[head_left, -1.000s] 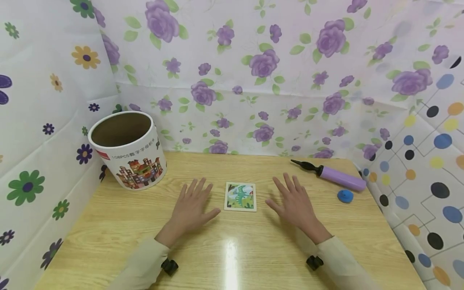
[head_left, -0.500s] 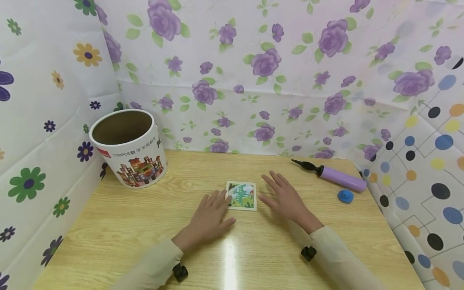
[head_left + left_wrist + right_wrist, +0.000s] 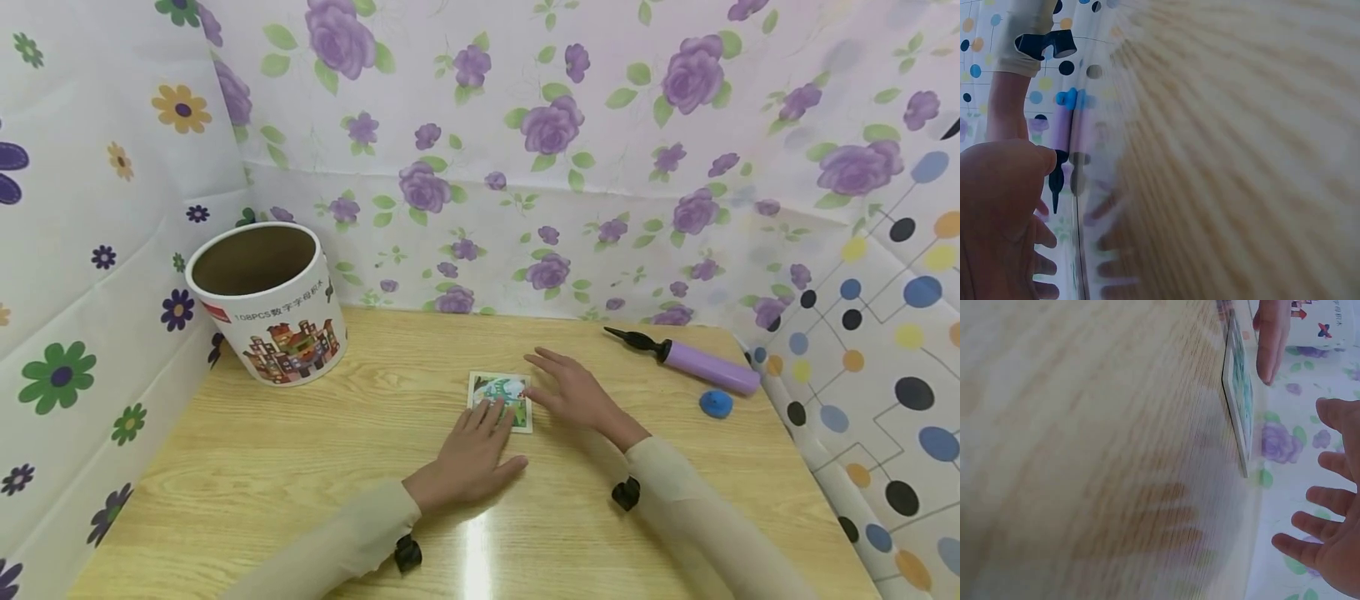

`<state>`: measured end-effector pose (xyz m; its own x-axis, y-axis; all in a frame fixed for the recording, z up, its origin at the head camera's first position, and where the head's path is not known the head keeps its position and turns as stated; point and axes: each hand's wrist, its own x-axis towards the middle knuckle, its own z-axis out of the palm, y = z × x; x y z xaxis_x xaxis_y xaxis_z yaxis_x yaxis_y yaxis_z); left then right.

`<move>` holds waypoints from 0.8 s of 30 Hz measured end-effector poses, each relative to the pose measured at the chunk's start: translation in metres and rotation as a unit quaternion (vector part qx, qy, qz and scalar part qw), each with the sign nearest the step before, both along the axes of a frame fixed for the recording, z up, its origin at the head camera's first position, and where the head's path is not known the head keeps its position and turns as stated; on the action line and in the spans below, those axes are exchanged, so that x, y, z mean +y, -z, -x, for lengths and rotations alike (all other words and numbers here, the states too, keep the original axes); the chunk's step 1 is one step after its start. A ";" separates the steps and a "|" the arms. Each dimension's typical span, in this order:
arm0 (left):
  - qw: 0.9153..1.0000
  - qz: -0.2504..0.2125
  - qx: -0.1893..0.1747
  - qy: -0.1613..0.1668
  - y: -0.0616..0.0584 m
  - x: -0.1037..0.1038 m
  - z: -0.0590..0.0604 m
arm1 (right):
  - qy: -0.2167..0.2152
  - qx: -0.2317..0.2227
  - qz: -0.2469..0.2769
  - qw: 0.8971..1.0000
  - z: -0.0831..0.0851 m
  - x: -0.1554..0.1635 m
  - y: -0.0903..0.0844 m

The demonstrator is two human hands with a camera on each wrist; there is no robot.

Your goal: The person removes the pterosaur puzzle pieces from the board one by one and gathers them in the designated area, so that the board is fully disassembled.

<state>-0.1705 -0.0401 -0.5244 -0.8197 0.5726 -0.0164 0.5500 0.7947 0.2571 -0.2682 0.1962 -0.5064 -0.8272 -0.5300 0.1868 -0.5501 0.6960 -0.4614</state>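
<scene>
A small square picture puzzle (image 3: 486, 387) with a green dinosaur and a pale frame lies flat in the middle of the wooden table. My left hand (image 3: 468, 458) reaches over its lower part with straight fingers and hides some of the picture. To the right, my right hand (image 3: 573, 393) has its fingers spread, the thumb tip close by the puzzle's right edge. In the right wrist view the puzzle (image 3: 1240, 394) appears edge-on, low on the table, and the right hand (image 3: 1335, 506) is apart from it, holding nothing.
A large white bucket (image 3: 277, 317) with printed building blocks stands at the back left. At the right lie a purple hand pump (image 3: 705, 365) with a black nozzle and a small blue object (image 3: 716, 404). Flowered and dotted cloths (image 3: 450, 150) hang around the table (image 3: 300, 450).
My left hand has moved right, from beside the puzzle to over its lower part. The right hand has shifted left, closer to the puzzle's right edge. The puzzle stays in place.
</scene>
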 end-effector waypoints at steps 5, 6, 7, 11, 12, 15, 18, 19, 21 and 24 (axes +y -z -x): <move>1.000 -0.008 -0.008 -0.001 0.001 0.007 0.010 | -0.015 -0.012 0.013 1.000 0.013 -0.006 0.000; 1.000 -0.008 -0.009 -0.002 0.002 0.009 0.012 | -0.020 -0.011 0.018 1.000 0.016 -0.007 0.001; 1.000 -0.008 -0.010 -0.002 0.002 0.010 0.013 | -0.025 -0.010 0.023 0.999 0.019 -0.008 0.001; 1.000 -0.010 -0.016 -0.004 0.004 0.014 0.019 | -0.038 -0.017 0.039 0.998 0.030 -0.011 0.006; 1.000 -0.008 -0.015 -0.005 0.004 0.014 0.020 | -0.040 -0.020 0.040 0.998 0.032 -0.012 0.007; 1.000 0.003 -0.012 -0.009 0.006 0.016 0.023 | -0.039 -0.039 0.048 0.997 0.039 -0.014 0.011; 1.000 0.016 -0.001 -0.011 0.008 0.018 0.025 | -0.038 -0.054 0.054 0.996 0.045 -0.018 0.012; 1.000 0.018 0.004 -0.010 0.008 0.018 0.025 | -0.038 -0.057 0.055 0.996 0.047 -0.019 0.012; 1.000 0.021 0.013 -0.007 0.008 0.018 0.026 | -0.041 -0.058 0.053 0.996 0.050 -0.021 0.013; 1.000 0.014 0.013 -0.004 0.008 0.018 0.025 | -0.046 -0.063 0.052 0.996 0.055 -0.027 0.015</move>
